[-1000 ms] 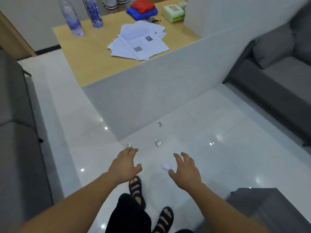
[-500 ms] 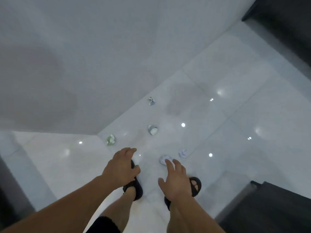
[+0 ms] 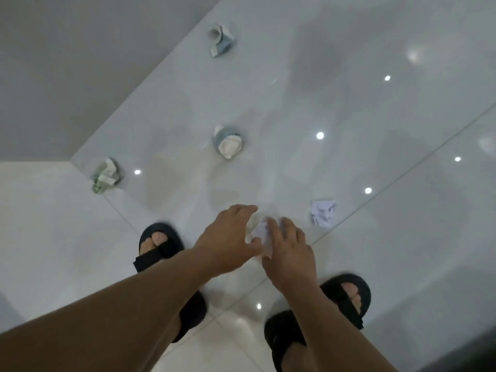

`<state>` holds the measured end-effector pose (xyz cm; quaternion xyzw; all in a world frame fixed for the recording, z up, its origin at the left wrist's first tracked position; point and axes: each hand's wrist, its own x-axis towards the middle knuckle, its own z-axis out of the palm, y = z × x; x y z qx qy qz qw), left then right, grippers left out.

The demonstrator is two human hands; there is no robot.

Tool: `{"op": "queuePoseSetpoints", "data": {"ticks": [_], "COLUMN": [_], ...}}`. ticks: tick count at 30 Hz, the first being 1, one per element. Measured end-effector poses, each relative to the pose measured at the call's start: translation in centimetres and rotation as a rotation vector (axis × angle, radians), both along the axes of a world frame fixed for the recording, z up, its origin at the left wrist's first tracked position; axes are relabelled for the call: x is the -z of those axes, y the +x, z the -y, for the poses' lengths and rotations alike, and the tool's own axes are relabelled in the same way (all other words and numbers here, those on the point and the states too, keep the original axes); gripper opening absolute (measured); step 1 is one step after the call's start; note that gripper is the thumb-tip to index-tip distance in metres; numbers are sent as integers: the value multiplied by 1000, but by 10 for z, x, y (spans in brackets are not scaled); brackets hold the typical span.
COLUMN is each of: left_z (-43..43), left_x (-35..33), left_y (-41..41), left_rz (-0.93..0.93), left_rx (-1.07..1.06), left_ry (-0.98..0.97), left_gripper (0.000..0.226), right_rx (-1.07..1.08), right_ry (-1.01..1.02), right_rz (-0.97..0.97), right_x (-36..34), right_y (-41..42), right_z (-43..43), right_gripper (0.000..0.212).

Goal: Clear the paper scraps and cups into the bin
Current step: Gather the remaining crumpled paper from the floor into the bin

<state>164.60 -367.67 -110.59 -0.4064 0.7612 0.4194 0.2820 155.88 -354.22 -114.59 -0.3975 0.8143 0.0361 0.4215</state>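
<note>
A crumpled white paper scrap point(image 3: 259, 231) lies on the glossy white floor between my two hands. My left hand point(image 3: 228, 237) reaches down on its left side, fingers stretched forward and thumb against the scrap. My right hand point(image 3: 291, 251) comes in from the right, its straight fingers lying over the scrap's edge. A second white scrap point(image 3: 323, 213) sits just right of my hands. Further off are a green-and-white crumpled piece point(image 3: 105, 176), a blue-and-white one point(image 3: 228, 142) and another blue-and-white one point(image 3: 220, 40). No bin is visible.
The grey counter wall point(image 3: 80, 76) fills the upper left and meets the floor near the crumpled pieces. My feet in black sandals point(image 3: 158, 245) stand just behind my hands. A dark object's corner point(image 3: 472, 355) shows at the bottom right.
I have bent much lower, so the floor and scraps look far bigger. Both hands have dropped onto the nearest white scrap and closed in on it from either side.
</note>
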Motion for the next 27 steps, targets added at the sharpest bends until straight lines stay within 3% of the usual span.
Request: {"op": "queuePoseSetpoints", "data": {"ticks": [4,8,10,12,13,15,19,22,27], "left_z": [-12,-15,-15,-15,-13,-7,6,4,-2], "left_x": [30,28,19,12,9,5,15,29,31], "left_y": [19,10,-3,-14,-18,-24,-29,-24,-4], "left_rz": [22,-7,-54,-94,-80,-20,37,63,138], "left_rx": [-29,-229,-291,-251,-235,-229,-286,-312,-225], "left_ry": [46,187,358,388,366,263,58,59,60], "left_gripper": [74,75,55,34,36,49,37,36,38], "right_rx": [110,282,354,404,402,309,247,254,412], "right_ry": [-144,-293,-414,-488,-497,-476,-255,-140,-159], "right_rz": [28,181,243,296,308,195,-216,-234,-56], "right_x": [35,30,12,-4,-9,-9,11,33,50], "right_y": [10,10,10,3,-5,-27,-71,-80,-67], "right_z": [-4,-9,-9,-10,-12,-21,-31,-28,-19], "right_gripper": [62,68,72,78,82,90,86,69,34]}}
